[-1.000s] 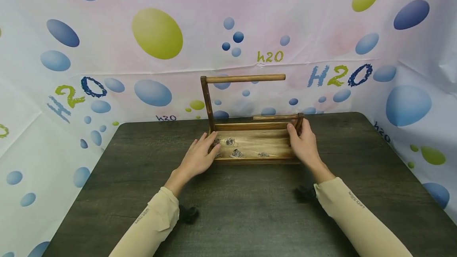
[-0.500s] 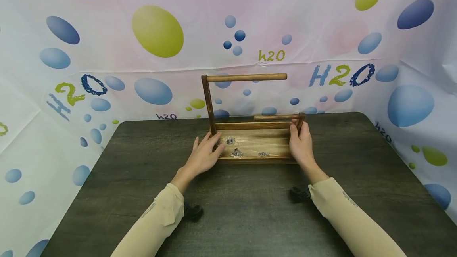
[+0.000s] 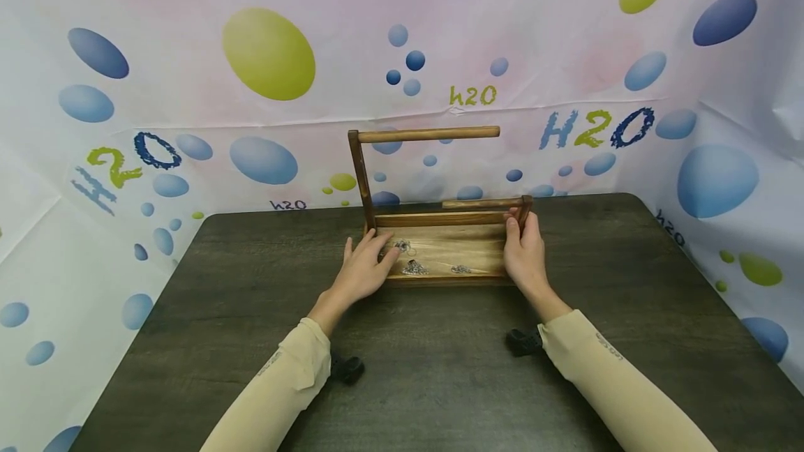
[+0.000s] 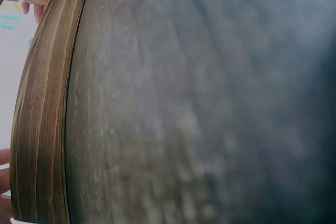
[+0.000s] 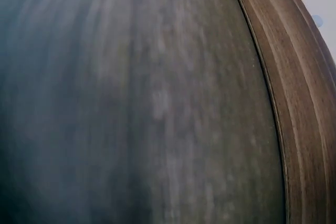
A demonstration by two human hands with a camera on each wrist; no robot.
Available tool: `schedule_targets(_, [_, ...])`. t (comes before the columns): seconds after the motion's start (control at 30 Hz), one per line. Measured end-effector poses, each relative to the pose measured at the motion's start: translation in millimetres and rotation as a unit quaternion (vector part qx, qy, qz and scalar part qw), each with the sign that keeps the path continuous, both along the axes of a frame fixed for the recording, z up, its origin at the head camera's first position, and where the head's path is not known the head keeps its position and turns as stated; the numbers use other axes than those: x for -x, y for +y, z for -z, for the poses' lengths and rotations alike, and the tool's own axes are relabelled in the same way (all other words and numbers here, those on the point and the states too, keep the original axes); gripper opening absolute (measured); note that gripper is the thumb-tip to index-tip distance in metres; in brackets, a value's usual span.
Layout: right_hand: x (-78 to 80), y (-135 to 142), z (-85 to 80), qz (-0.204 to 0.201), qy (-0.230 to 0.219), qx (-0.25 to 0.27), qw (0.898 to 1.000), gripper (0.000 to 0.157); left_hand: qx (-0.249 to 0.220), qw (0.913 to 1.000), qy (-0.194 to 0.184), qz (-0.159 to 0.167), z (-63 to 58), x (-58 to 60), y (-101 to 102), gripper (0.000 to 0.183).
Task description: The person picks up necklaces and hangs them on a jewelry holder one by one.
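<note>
A wooden jewelry stand (image 3: 467, 243), with a shallow tray base, sits on the table in the head view. One tall post (image 3: 360, 176) on its left carries a horizontal bar (image 3: 433, 134); a lower bar (image 3: 480, 204) meets a short post at the right. My left hand (image 3: 359, 272) grips the tray's left end, thumb over the inside and fingers spread outside it. My right hand (image 3: 526, 257) holds the right end by the short post, thumb on the inner side. Several small silvery pieces (image 3: 414, 268) lie in the tray, looking like rings or chains; some near my left thumb are partly covered.
The dark wood-grain table (image 3: 440, 368) extends around the stand. Behind it hangs a pale backdrop (image 3: 352, 33) with coloured dots. Each wrist carries a black device (image 3: 347, 370). In both wrist views the tray's brown front wall (image 4: 44, 108) stands close.
My left hand has slid a little rightward, farther over the tray's left end. The right hand has shifted slightly left and inward on its end. The stand stays in nearly the same place.
</note>
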State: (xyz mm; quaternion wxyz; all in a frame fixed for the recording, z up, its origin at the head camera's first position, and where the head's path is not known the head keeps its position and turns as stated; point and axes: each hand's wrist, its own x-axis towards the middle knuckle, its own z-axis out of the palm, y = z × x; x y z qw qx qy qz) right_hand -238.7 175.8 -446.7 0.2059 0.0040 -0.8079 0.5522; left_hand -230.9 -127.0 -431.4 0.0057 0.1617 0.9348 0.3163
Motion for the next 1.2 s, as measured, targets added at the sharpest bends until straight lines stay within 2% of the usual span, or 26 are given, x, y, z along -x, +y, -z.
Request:
schedule_targets(0.23, [0.7,-1,-0.8,-0.004,-0.005,-0.004,1.000,0.037,0.027,0.9994,-0.008,0.023,0.9,3.9,2,0.044])
schedule_targets(0.4, [0.6,-2,-1.3,0.002,-0.009,-0.006,1.000,0.035,0.031,0.9992,-0.008,0.025,1.4,5.8,4,0.042])
schedule_targets(0.57, [0.5,-2,-0.8,0.005,-0.007,-0.002,1.000,0.033,0.033,0.9993,0.006,0.013,1.7,9.8,7,0.037])
schedule_targets(0.87, [-0.2,-2,1.5,0.003,-0.005,-0.002,1.000,0.036,0.070,0.9957,0.054,-0.029,4.6,21.5,14,0.028])
schedule_targets(1.2, [-0.9,-2,-0.6,0.009,-0.009,-0.003,1.000,0.035,0.060,0.9934,0.075,-0.062,9.5,32.3,20,0.019])
